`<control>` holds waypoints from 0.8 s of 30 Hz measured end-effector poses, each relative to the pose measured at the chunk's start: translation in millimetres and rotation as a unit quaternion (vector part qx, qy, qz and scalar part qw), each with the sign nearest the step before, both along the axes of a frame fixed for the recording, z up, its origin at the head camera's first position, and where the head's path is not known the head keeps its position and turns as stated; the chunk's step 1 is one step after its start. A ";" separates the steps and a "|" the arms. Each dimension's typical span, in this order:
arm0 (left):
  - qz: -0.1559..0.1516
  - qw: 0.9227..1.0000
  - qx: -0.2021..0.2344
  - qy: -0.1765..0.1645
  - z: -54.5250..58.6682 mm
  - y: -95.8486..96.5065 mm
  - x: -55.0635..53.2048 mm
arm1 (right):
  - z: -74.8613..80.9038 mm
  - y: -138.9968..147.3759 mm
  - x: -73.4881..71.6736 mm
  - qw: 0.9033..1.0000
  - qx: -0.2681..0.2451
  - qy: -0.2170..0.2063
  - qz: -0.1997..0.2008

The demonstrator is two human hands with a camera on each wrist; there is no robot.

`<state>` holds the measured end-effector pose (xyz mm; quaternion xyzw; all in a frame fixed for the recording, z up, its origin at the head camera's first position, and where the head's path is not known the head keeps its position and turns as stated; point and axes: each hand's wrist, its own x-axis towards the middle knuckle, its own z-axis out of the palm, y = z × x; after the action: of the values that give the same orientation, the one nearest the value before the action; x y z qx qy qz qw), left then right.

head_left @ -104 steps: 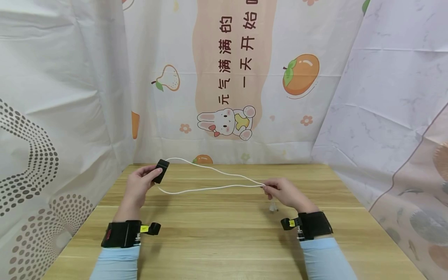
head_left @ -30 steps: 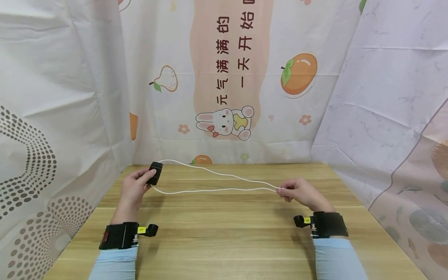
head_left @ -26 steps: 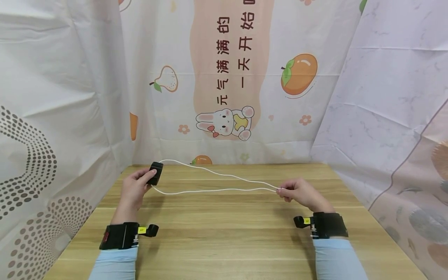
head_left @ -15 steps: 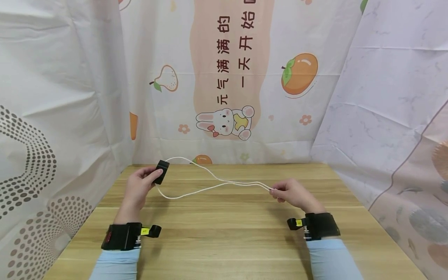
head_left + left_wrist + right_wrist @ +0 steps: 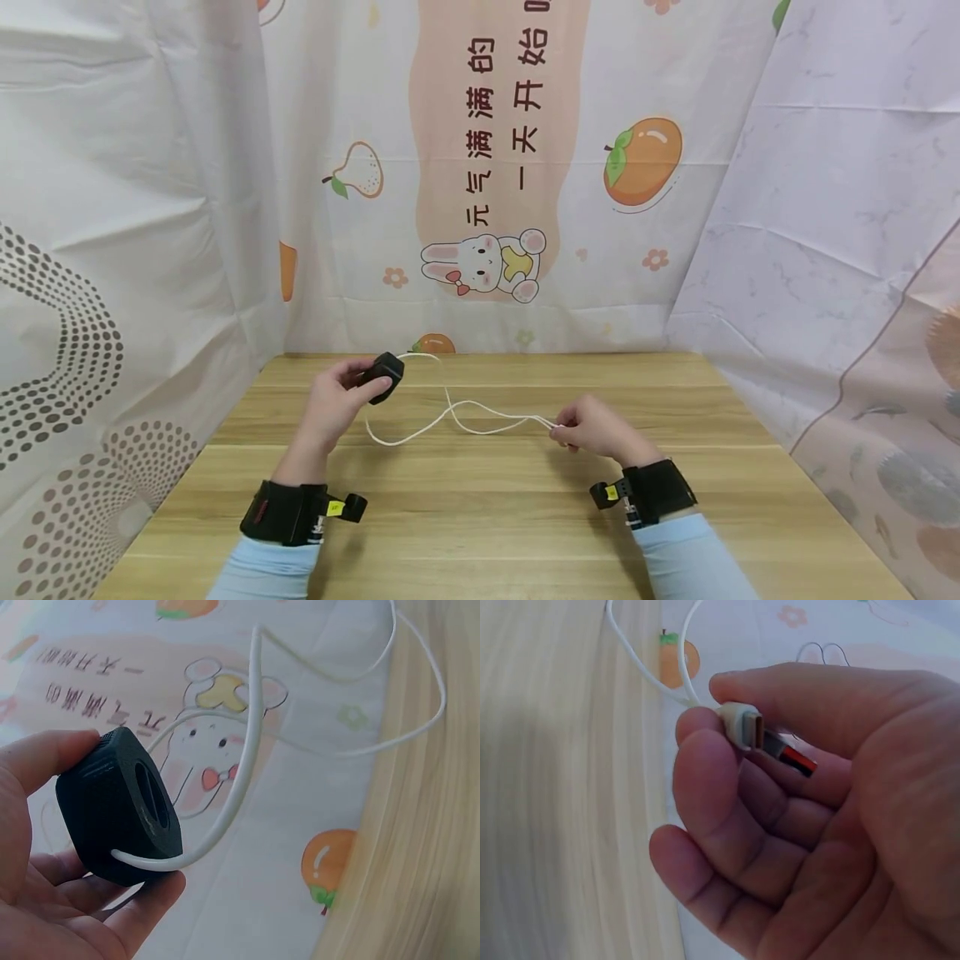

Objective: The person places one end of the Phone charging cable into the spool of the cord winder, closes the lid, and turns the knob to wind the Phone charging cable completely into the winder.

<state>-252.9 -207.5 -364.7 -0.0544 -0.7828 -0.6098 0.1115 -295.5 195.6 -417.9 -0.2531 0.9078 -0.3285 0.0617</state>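
My left hand (image 5: 339,402) grips a small black cable winder (image 5: 120,806), thumb on one side and fingers on the other. The winder has a slotted round face and a hole in its side, where a white USB cable (image 5: 249,750) comes out. Two strands of the cable (image 5: 411,437) run slack between my hands and cross midway, above the table. My right hand (image 5: 596,429) pinches both cable ends between thumb and fingertips. In the right wrist view a white plug (image 5: 742,726) and a USB plug with a red inside (image 5: 795,759) stick out past the fingers.
A wood-grain table (image 5: 480,517) lies under both hands. Behind it hangs a white printed cloth (image 5: 480,325) with fruit and a rabbit; more curtains (image 5: 150,208) close off the left and right sides. Each wrist wears a black strap with a small camera (image 5: 352,507).
The hands have come closer together: the left has moved right with the winder, tilting it, and the right has moved left. The cable strands have gone slack and now cross in loops.
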 end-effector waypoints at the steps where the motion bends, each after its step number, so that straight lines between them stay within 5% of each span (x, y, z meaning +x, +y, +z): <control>1: -0.003 1.000 -0.010 0.001 1.7 3.7 1.8 | -1.2 -1.5 0.1 1.000 0.001 0.000 0.000; 14: -0.034 0.996 -0.087 0.010 -17.6 26.4 -7.5 | -13.4 -9.3 2.2 0.999 0.024 -0.035 -0.001; 21: -0.052 0.992 -0.118 0.017 5.0 42.3 14.3 | -17.6 -4.9 1.4 0.998 0.017 -0.059 0.031; 24: -0.054 0.991 -0.117 0.022 -1.8 40.6 8.7 | -16.8 -3.5 1.2 0.997 0.014 -0.069 0.034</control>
<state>-244.2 -166.9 -366.5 -0.1226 -0.8421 -0.5176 0.0890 -294.3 192.1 -434.7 -0.2598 0.8970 -0.3297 0.1388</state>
